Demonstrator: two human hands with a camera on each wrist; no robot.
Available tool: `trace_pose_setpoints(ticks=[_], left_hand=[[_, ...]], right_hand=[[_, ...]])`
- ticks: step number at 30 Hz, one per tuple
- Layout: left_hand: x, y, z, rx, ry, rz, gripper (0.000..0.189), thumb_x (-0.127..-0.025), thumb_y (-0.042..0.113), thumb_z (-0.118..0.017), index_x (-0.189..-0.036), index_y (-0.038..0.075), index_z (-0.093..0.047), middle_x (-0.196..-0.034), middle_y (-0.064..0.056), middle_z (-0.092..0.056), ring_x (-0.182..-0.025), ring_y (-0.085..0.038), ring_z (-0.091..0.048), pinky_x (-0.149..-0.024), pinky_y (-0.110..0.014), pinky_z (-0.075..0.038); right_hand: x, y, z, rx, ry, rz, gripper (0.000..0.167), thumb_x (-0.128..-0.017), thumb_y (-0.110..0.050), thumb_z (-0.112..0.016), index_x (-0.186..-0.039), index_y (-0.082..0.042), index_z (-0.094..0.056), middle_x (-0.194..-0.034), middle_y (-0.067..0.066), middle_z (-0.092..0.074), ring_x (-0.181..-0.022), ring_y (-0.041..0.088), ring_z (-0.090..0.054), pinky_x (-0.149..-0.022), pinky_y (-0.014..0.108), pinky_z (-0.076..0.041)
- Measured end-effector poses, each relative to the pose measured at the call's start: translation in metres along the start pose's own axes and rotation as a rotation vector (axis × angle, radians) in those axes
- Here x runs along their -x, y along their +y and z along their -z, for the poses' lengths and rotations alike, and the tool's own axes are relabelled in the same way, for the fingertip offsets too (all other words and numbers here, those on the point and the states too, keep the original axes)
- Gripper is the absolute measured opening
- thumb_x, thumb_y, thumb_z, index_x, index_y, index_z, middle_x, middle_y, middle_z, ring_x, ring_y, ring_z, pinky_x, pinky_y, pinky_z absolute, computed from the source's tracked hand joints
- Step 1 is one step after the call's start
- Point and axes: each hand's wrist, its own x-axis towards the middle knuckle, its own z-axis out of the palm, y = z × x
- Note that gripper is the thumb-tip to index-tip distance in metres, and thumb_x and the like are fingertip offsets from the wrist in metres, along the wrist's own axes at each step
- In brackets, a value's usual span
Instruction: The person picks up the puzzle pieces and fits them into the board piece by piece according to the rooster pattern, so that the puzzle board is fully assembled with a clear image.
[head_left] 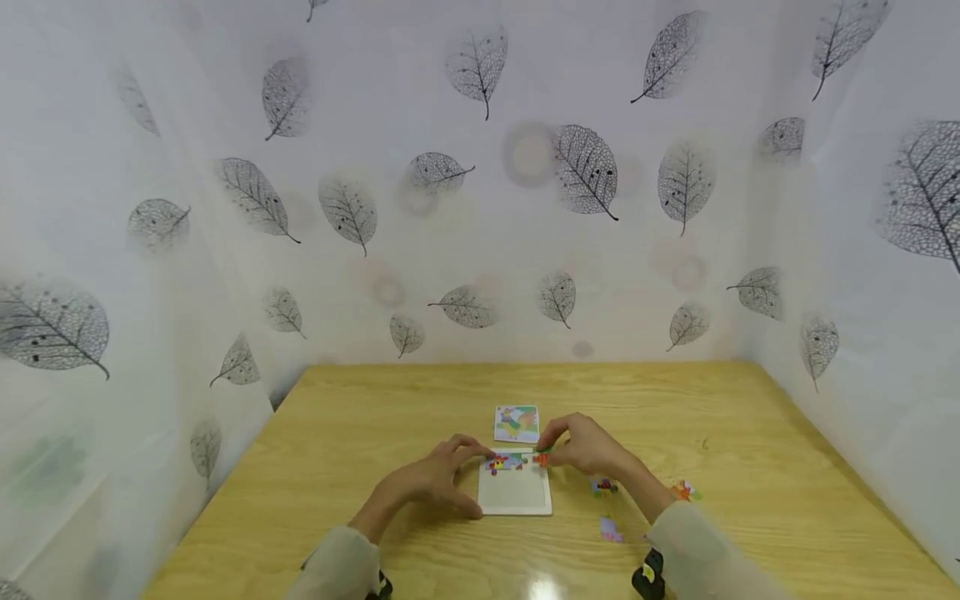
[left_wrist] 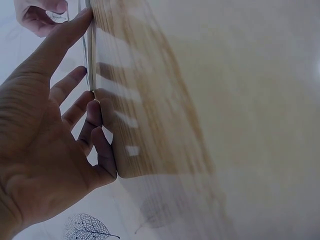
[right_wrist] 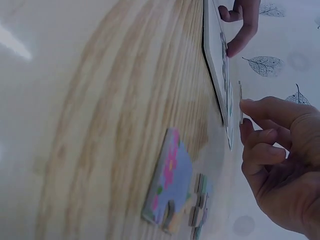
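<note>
A white puzzle tray lies on the table between the hands. Joined jigsaw pieces with coloured prints sit along its far edge. My left hand holds the tray's left side, thumb by the near corner and fingertips at the far corner. Over the far right corner, my right hand pinches a jigsaw piece with orange-red on it. That piece shows edge-on as a thin slab in the right wrist view. A lilac piece with pink flowers lies on the table nearby.
Behind the tray lies a picture card. Right of the tray are a dark-and-red piece and an orange piece, partly beside the right forearm. Leaf-printed white sheeting encloses the wooden table at the back and sides.
</note>
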Motion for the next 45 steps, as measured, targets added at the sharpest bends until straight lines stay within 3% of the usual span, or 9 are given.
trace_pose_setpoints(ticks=[5,13,19,23,26,37,45], left_hand=[[0.002,0.001,-0.001,0.000,-0.012,-0.006,0.084,-0.078,0.042,-0.090,-0.151,0.027,-0.050,-0.155,-0.004,-0.036,-0.143,-0.037,-0.035,-0.110,-0.066,-0.041],[-0.001,0.003,0.000,-0.008,-0.014,-0.014,0.085,-0.079,0.042,-0.090,-0.152,0.027,-0.050,-0.154,-0.004,-0.036,-0.143,-0.036,-0.035,-0.109,-0.065,-0.042],[-0.001,0.002,0.001,0.007,-0.011,-0.003,0.085,-0.080,0.042,-0.090,-0.152,0.027,-0.049,-0.153,-0.004,-0.037,-0.144,-0.037,-0.034,-0.110,-0.066,-0.040],[0.000,0.003,0.000,0.023,-0.022,-0.012,0.085,-0.080,0.041,-0.090,-0.153,0.025,-0.049,-0.154,-0.006,-0.036,-0.144,-0.039,-0.034,-0.110,-0.067,-0.040],[0.001,0.004,-0.001,0.032,-0.027,-0.015,0.084,-0.081,0.041,-0.089,-0.153,0.023,-0.049,-0.154,-0.007,-0.036,-0.143,-0.039,-0.034,-0.110,-0.067,-0.039],[-0.004,0.000,0.006,-0.012,-0.014,0.000,0.086,-0.079,0.042,-0.090,-0.153,0.026,-0.049,-0.155,-0.006,-0.036,-0.146,-0.038,-0.032,-0.112,-0.068,-0.037],[-0.003,0.000,0.003,0.001,-0.026,0.019,0.086,-0.080,0.044,-0.089,-0.154,0.028,-0.048,-0.157,-0.003,-0.034,-0.147,-0.037,-0.031,-0.112,-0.068,-0.036]], right_hand=[[-0.008,0.002,-0.018,0.074,0.037,0.001,0.011,-0.087,0.002,-0.079,-0.096,-0.004,-0.076,-0.103,0.009,-0.070,-0.081,0.017,-0.055,-0.063,0.027,-0.049],[-0.016,-0.006,-0.027,0.245,0.089,0.009,0.018,-0.079,0.010,-0.077,-0.085,-0.007,-0.074,-0.089,0.003,-0.070,-0.088,0.021,-0.061,-0.080,0.040,-0.055],[-0.017,-0.007,-0.026,0.183,0.083,-0.061,0.017,-0.082,0.010,-0.077,-0.088,-0.006,-0.076,-0.091,0.004,-0.070,-0.083,0.017,-0.059,-0.073,0.030,-0.054],[-0.011,-0.005,-0.020,0.090,0.041,-0.050,0.010,-0.089,0.005,-0.074,-0.096,-0.002,-0.076,-0.095,0.007,-0.072,-0.057,0.009,-0.048,-0.051,0.023,-0.044],[-0.004,-0.003,-0.011,0.019,0.018,-0.029,0.009,-0.096,0.002,-0.068,-0.104,0.002,-0.073,-0.098,0.013,-0.069,-0.044,0.007,-0.034,-0.042,0.021,-0.033],[0.029,0.001,0.033,-0.018,-0.069,-0.054,0.026,-0.098,0.000,-0.064,-0.124,0.007,-0.064,-0.118,0.024,-0.063,-0.044,0.006,-0.034,-0.043,0.022,-0.033],[0.053,0.014,0.052,0.008,-0.140,-0.067,0.027,-0.091,0.009,-0.068,-0.119,0.005,-0.066,-0.113,0.022,-0.059,-0.046,0.005,-0.031,-0.044,0.020,-0.031]])
